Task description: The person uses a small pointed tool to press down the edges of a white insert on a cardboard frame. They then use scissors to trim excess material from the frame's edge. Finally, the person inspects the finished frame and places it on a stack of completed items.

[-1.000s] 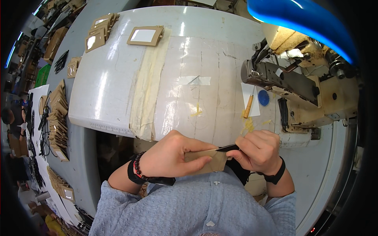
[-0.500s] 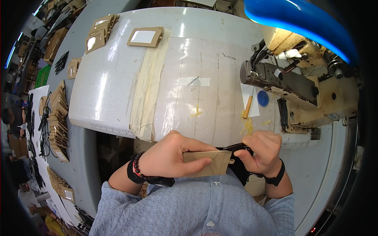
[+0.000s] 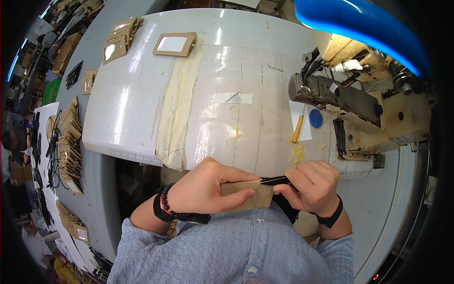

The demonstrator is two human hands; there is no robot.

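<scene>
In front of my chest, my left hand (image 3: 208, 189) pinches a flat tan card holder (image 3: 262, 198) between thumb and fingers, its plain side with a faint diagonal line facing up. Closed around a slim black pointed tool (image 3: 276, 180) is my right hand (image 3: 312, 185). The tool's tip lies along the card holder's upper edge, near my left fingertips. My right fingers hide most of its grip, so its exact kind is unclear. My right thumb is beside the holder's right corner.
A sewing machine (image 3: 340, 99) stands at the right, below a blue lamp shade (image 3: 359, 23). Before it lie a wooden-handled awl (image 3: 298, 128), a blue disc (image 3: 316, 118) and yellow scraps (image 3: 297, 154). Windowed tan holders (image 3: 174, 44) sit at the back; more stacks (image 3: 70, 156) line the left.
My right hand has shifted slightly left, bringing the black tool's tip against the card holder's edge. The holder has tilted a little; my left hand stays nearly in place.
</scene>
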